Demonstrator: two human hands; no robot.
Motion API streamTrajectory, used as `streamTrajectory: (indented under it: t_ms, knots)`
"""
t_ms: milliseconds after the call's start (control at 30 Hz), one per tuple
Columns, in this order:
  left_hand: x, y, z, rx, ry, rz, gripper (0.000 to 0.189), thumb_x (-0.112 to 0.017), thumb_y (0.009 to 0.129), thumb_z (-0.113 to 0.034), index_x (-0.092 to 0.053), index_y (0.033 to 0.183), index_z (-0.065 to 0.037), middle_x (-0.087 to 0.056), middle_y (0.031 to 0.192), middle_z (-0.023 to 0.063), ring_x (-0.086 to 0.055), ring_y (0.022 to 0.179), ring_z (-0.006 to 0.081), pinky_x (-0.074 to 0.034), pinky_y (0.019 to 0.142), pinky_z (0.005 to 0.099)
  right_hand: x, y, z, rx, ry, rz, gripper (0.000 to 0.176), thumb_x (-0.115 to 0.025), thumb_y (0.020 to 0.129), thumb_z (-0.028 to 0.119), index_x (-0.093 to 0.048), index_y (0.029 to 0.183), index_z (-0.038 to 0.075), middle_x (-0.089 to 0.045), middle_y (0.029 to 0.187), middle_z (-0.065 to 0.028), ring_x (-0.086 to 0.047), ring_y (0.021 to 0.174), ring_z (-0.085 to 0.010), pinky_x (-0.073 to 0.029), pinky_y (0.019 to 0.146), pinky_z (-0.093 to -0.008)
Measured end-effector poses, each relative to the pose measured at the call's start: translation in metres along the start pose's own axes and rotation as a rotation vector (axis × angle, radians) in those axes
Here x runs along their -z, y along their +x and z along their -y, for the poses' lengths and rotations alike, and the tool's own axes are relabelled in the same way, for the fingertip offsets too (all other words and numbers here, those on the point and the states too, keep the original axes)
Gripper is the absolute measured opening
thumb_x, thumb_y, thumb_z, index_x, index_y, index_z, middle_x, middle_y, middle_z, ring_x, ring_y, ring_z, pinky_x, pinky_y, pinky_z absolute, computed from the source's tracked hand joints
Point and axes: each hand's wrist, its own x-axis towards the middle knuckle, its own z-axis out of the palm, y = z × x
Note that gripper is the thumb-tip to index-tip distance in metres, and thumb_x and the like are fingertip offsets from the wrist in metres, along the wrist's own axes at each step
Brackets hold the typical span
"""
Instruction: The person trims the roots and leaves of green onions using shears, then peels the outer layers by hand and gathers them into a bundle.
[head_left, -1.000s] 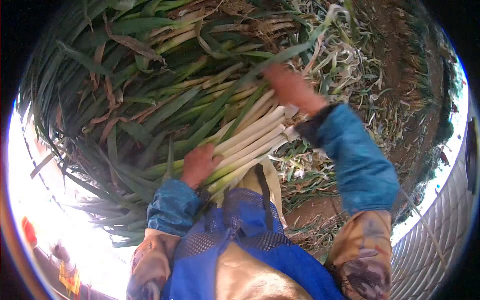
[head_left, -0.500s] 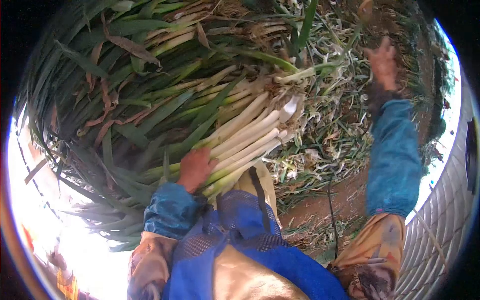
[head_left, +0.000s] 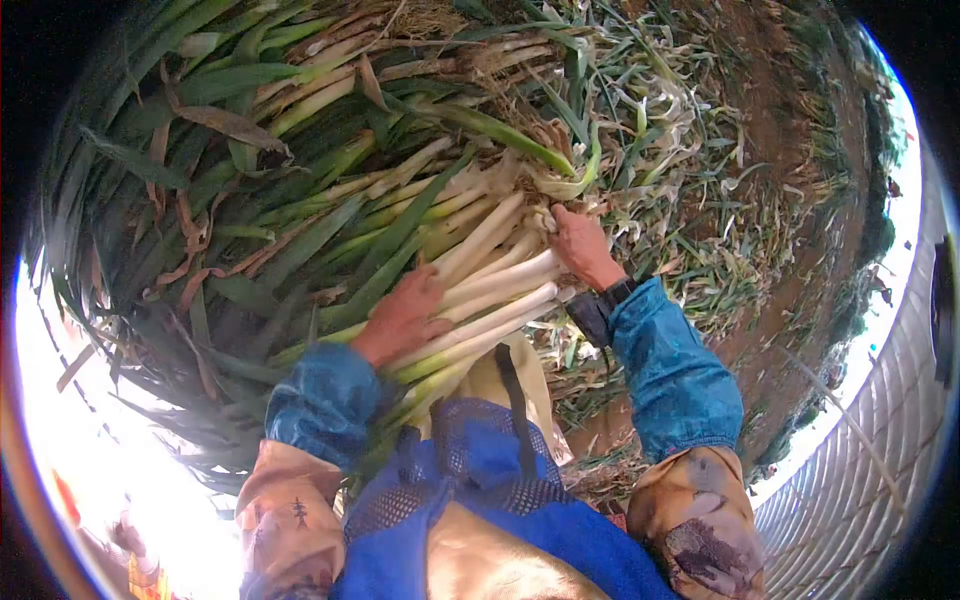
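Long white-stemmed leeks (head_left: 500, 283) lie side by side in front of me, root ends to the right and green leaves to the left. My left hand (head_left: 405, 312) is closed over the pale stalks partway along them, its fingers bent around them. At the root end, my right hand (head_left: 585, 245) has its fingers closed on a leek; its fingertips are partly hidden among the roots. A dark band circles my right wrist, and a small black object (head_left: 590, 318) hangs just below it.
A large heap of leeks with green leaves (head_left: 200, 190) fills the left and back. Stripped leaves and peelings (head_left: 690, 220) litter the brown soil (head_left: 745, 345) to the right. A ribbed pale sheet (head_left: 850, 480) curves along the far right edge.
My right hand has come in from the upper right, where its fingers were spread, and closed at the leeks' root end. My left hand has shifted slightly up along the stalks.
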Motion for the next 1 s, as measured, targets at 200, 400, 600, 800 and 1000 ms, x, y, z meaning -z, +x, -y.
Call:
streamTrajectory:
  t_ms: [200, 400, 600, 800, 1000]
  knots:
    - [-0.009, 0.035, -0.001, 0.215, -0.003, 0.082, 0.078, -0.064, 0.072, -0.043, -0.037, 0.126, 0.005, -0.043, 0.122, 0.0284, -0.040, 0.117, 0.0403, -0.031, 0.100, 0.0446, 0.010, -0.016, -0.004, 0.095, 0.059, -0.023, 0.018, -0.053, 0.076, 0.013, -0.044, 0.090, 0.007, -0.055, 0.076, -0.0178, -0.056, 0.077, -0.0388, -0.044, 0.063, -0.0475]
    - [-0.009, 0.035, -0.018, 0.288, -0.016, 0.218, 0.080, -0.063, 0.071, -0.051, -0.039, 0.123, 0.005, -0.051, 0.114, 0.0287, -0.049, 0.107, 0.0401, -0.038, 0.093, 0.0432, 0.014, -0.030, -0.001, 0.090, 0.081, -0.058, 0.020, -0.057, 0.075, 0.015, -0.043, 0.088, 0.007, -0.054, 0.073, -0.0168, -0.056, 0.074, -0.0382, -0.043, 0.060, -0.0459]
    - [-0.006, 0.037, -0.031, 0.423, -0.095, 0.401, 0.070, -0.057, 0.074, -0.057, -0.046, 0.113, 0.001, -0.056, 0.105, 0.0265, -0.054, 0.099, 0.0401, -0.042, 0.086, 0.0442, 0.027, -0.032, -0.007, 0.128, -0.019, -0.093, 0.020, -0.058, 0.074, 0.015, -0.045, 0.086, 0.007, -0.056, 0.073, -0.0151, -0.057, 0.073, -0.0367, -0.044, 0.060, -0.0446]
    - [-0.023, 0.023, -0.036, 0.363, -0.145, 0.355, 0.066, -0.057, 0.074, -0.055, -0.049, 0.114, -0.003, -0.059, 0.097, 0.0244, -0.057, 0.092, 0.0397, -0.043, 0.082, 0.0454, 0.047, 0.016, -0.081, 0.042, -0.261, -0.283, 0.011, -0.049, 0.079, 0.018, -0.053, 0.080, 0.008, -0.059, 0.071, -0.0150, -0.058, 0.071, -0.0363, -0.046, 0.057, -0.0433]
    - [-0.020, 0.015, -0.050, 0.364, -0.057, 0.436, 0.060, -0.052, 0.076, -0.056, -0.049, 0.107, -0.005, -0.058, 0.099, 0.0214, -0.056, 0.091, 0.0380, -0.043, 0.075, 0.0464, 0.262, -0.003, -0.200, -0.538, -0.851, -0.367, 0.028, -0.047, 0.084, 0.012, -0.050, 0.109, 0.002, -0.060, 0.092, -0.0184, -0.060, 0.087, -0.0317, -0.050, 0.065, -0.0437]
